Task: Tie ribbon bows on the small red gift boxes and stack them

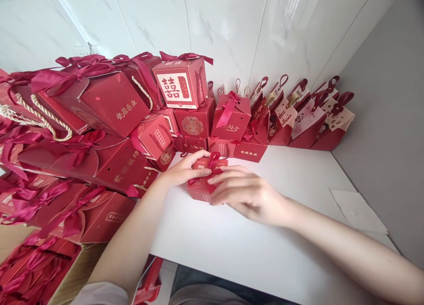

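Observation:
A small red gift box (199, 191) with a dark red ribbon bow (214, 160) on top stands on the white table. My left hand (183, 169) is closed on its upper left side, with the thumb across the top near the ribbon. At the box's right side is my right hand (248, 191), slightly blurred, its fingers apart and stretched over the right and front faces. Those fingers hide much of that side. Whether they pinch a ribbon end is not visible.
Stacked red gift boxes (112, 101) with bows and rope handles crowd the left. More boxes (232, 115) line the tiled wall, beside triangular boxes (308, 119) with loops. White paper (357, 210) lies at the table's right edge. A cardboard carton (76, 269) of ribboned boxes stands lower left.

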`<state>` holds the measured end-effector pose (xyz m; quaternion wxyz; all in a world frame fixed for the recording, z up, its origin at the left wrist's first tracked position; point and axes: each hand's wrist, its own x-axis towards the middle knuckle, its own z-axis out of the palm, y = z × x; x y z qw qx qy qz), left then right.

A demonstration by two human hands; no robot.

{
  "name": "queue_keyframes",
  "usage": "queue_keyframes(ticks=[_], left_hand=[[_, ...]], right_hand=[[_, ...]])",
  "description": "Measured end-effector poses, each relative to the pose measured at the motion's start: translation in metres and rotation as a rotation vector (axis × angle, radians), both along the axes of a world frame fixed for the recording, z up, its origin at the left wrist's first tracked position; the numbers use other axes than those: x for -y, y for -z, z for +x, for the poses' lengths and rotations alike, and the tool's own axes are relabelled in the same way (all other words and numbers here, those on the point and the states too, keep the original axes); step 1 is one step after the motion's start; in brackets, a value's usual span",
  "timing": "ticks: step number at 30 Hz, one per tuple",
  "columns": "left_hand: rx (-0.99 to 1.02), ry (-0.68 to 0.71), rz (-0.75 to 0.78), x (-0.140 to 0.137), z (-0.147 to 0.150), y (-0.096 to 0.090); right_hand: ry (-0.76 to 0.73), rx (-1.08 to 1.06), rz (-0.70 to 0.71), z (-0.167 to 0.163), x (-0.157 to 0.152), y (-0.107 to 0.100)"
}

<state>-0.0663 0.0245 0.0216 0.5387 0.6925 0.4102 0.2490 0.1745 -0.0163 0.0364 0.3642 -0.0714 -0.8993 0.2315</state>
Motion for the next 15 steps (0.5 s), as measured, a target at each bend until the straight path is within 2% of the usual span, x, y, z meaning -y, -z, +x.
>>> queue_keyframes(ticks=[3,6,10,15], left_hand=[[-0.014,-0.011,-0.006,-0.001,-0.001,0.0],[-0.018,-0.025,-0.057,0.001,0.0,-0.004],[-0.005,-0.04,-0.123,0.003,0.003,-0.01],[0.016,-0.057,-0.152,0.003,0.004,-0.007]], right_hand=[[-0.01,0.011,-0.291,0.012,-0.012,-0.008],[-0.023,0.079,-0.417,0.021,-0.021,-0.01],[-0.074,0.217,-0.426,0.03,-0.025,-0.015],[-0.012,0.33,-0.328,0.039,-0.031,-0.024]])
